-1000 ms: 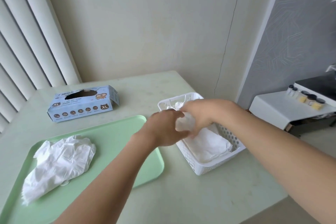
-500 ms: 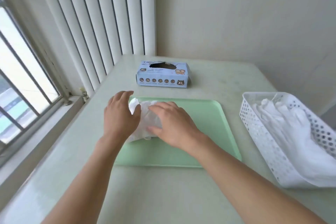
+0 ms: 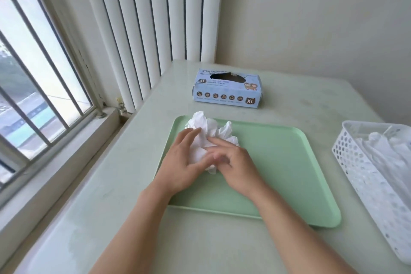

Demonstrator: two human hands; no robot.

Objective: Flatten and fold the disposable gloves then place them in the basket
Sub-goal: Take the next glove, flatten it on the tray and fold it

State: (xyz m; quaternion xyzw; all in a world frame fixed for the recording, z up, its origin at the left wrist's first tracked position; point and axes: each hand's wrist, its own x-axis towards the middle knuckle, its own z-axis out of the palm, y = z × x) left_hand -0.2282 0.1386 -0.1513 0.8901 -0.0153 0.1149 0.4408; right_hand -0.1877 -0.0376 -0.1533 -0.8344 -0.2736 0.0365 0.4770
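A crumpled white disposable glove lies at the far left of the green tray. My left hand rests on the glove's left side with its fingers nearly straight. My right hand is on the glove's near right side; its index finger lies along the glove and its other fingers, blurred, curl at the glove's near edge. At the right stands the white perforated basket, with folded white gloves inside it.
A blue XL glove box stands on the table behind the tray. The window, its sill and vertical blinds run along the left. The pale green table edge drops off at the left and near sides.
The view swung from the basket to the tray. Both hands left the basket and came down on the crumpled glove, which now bunches up higher between them.
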